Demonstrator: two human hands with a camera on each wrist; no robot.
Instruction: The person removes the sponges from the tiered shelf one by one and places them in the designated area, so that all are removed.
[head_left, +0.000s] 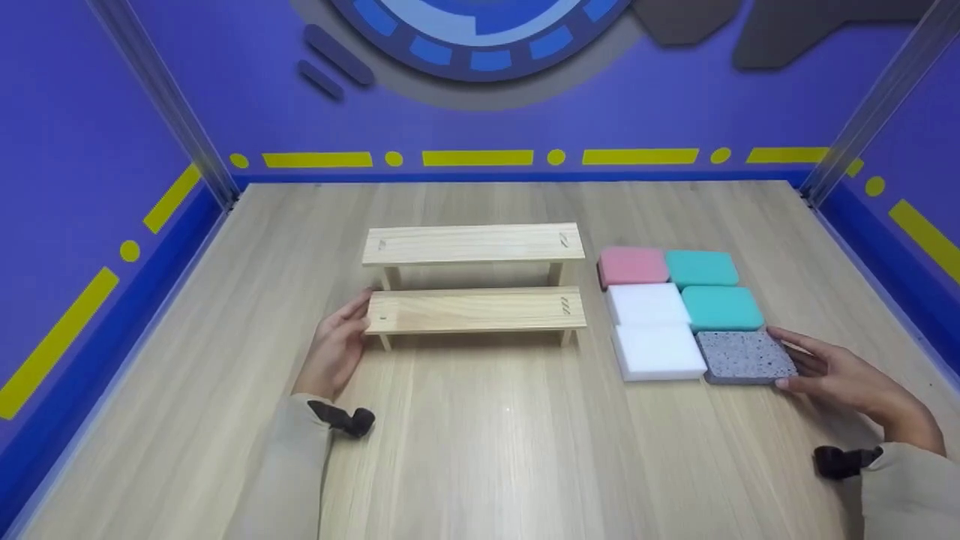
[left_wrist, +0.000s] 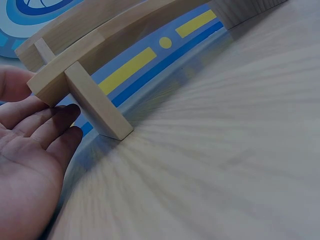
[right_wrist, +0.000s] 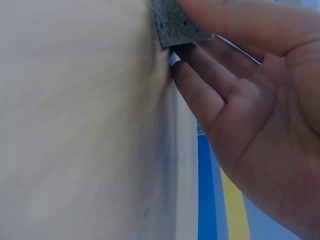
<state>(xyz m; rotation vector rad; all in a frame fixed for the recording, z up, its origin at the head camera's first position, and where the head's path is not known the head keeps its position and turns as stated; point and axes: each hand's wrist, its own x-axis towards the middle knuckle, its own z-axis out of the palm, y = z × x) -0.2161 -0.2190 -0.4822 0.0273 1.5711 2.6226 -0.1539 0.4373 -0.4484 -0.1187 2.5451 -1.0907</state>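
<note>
My left hand (head_left: 335, 351) is at the left end of the front wooden bench (head_left: 472, 311). In the left wrist view its thumb and fingers pinch the end of the board (left_wrist: 55, 80), beside a leg (left_wrist: 100, 102) that stands on the table. Behind it is a second, similar bench (head_left: 472, 244). On the right, my right hand (head_left: 844, 375) grips the right end of a speckled grey sponge (head_left: 746, 358), thumb on the near side and fingers on the far side. The right wrist view shows only one end of this sponge (right_wrist: 177, 25), partly behind the thumb.
Left of and behind the grey sponge lie two white sponges (head_left: 660, 352), two teal sponges (head_left: 721, 307) and a pink one (head_left: 634, 266), packed together on the wooden table (head_left: 480, 450). Blue-purple walls (head_left: 480, 127) with yellow marks enclose the table's back and sides.
</note>
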